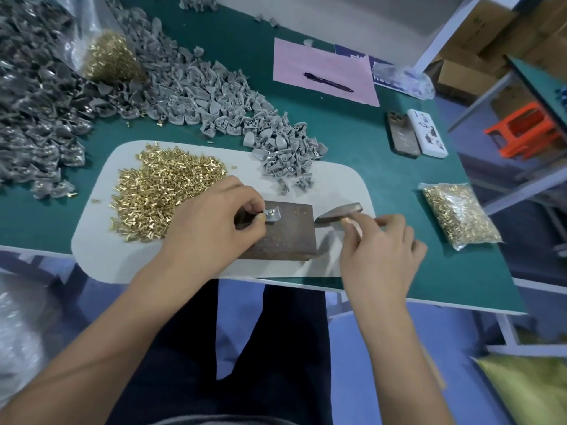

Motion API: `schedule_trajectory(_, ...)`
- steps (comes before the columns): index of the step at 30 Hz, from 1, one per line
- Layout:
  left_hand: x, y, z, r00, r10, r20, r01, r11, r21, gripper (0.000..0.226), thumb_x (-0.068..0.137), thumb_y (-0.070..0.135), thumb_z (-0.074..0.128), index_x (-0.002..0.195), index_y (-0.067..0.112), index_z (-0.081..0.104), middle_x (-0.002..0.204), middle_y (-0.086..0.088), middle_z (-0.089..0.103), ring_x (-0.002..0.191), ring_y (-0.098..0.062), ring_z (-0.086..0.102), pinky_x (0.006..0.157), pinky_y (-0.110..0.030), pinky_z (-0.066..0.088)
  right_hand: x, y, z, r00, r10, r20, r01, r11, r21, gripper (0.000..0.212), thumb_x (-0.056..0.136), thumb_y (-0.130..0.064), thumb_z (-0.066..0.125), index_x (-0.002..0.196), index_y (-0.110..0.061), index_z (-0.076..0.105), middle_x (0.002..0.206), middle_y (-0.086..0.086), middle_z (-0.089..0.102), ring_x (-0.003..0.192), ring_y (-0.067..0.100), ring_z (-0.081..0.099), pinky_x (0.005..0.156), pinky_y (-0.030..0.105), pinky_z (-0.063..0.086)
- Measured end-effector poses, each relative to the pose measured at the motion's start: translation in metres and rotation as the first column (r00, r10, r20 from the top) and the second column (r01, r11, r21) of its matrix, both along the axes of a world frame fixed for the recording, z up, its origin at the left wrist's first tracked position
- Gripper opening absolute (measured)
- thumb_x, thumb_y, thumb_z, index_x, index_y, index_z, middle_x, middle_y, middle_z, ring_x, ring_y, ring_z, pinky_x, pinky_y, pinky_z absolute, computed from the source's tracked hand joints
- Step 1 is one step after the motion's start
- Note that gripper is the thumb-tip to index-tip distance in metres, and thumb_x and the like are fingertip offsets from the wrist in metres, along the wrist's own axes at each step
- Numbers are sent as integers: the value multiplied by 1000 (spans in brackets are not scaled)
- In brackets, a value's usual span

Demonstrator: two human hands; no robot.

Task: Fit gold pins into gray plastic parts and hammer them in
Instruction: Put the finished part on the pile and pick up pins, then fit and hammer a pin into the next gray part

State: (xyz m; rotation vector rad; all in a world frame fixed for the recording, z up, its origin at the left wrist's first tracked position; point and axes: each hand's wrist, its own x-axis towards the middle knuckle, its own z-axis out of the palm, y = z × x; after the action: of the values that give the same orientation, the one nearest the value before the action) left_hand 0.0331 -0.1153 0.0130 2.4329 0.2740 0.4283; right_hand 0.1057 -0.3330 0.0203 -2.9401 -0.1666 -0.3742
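My left hand [211, 222] pinches a small gray plastic part [272, 214] and holds it down on the brown metal block [285, 237]. My right hand [380, 250] grips the hammer handle; the hammer head [339, 211] hovers low at the block's right edge, a short way right of the part. A heap of loose gold pins [159, 191] lies on the white mat [337, 182] to the left of my left hand. Gray plastic parts [285, 154] spill onto the mat's far side.
A long pile of gray parts [184, 84] and bagged ones [33, 96] fill the table's left. A bag of gold pins [460, 216] lies at right, two phones [415, 133] behind it. A pink sheet with a pen [328, 82] sits farther back.
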Motion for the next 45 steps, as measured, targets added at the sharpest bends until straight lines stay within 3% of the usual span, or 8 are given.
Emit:
schedule_trajectory(4,-16,8,0,996,70,63,-66,995,-73,5,82,38,65,83,36,61,90,17,55,78,-2,55,57,-21,40,-10,48,20,889,457,30,-425,799,425,18,96,-31,64,112,-27,72,99,-9,70,87,15,64,87,42,50)
schedule_trajectory(7,-36,25,-1,989,116,89,-107,989,-105,7,82,39,65,88,35,63,93,18,56,78,6,53,59,-24,40,-21,95,22,757,652,-52,-582,708,400,16,91,-28,69,106,-30,74,96,-12,72,92,15,67,86,47,52)
schedule_trajectory(13,-78,69,-18,943,331,25,-324,935,-146,14,80,40,73,91,36,64,94,19,58,82,0,56,69,-34,50,-38,162,9,613,783,-109,-686,595,418,10,91,-26,72,99,-31,75,94,-13,69,89,13,63,86,47,50)
schedule_trajectory(19,-103,103,-28,896,444,-6,-443,891,-103,13,82,39,73,91,39,64,93,19,56,81,8,52,59,-20,40,-48,212,-2,530,828,-181,-732,555,395,12,93,-28,67,101,-33,74,99,-14,70,99,12,63,94,46,47)
schedule_trajectory(23,-110,122,-33,858,512,-31,-513,857,-46,13,84,37,72,92,37,62,93,19,53,83,2,50,63,-31,47,-52,242,-7,489,850,-196,-754,525,394,11,93,-26,65,98,-30,74,97,-12,69,97,15,63,91,45,48)
schedule_trajectory(30,-116,146,-37,783,609,-123,-607,792,60,15,84,47,64,93,35,62,94,16,55,82,-6,55,61,-30,41,-61,278,-19,477,855,-205,-783,519,342,13,92,-29,67,103,-28,75,86,-8,57,87,19,57,78,38,48)
schedule_trajectory(38,-106,155,-37,732,664,-149,-661,746,80,6,86,40,62,88,35,61,93,14,56,81,-7,58,57,-27,39,-44,269,-25,650,737,-183,-700,675,231,18,91,-46,66,104,-35,72,99,-13,58,98,12,57,68,29,37)
schedule_trajectory(45,-113,159,-38,714,687,-137,-680,727,97,7,83,42,61,86,36,58,93,17,56,77,-2,53,57,-26,33,-52,281,-24,616,774,-144,-739,632,234,23,93,-48,65,110,-34,73,100,-11,59,100,14,58,69,29,38)
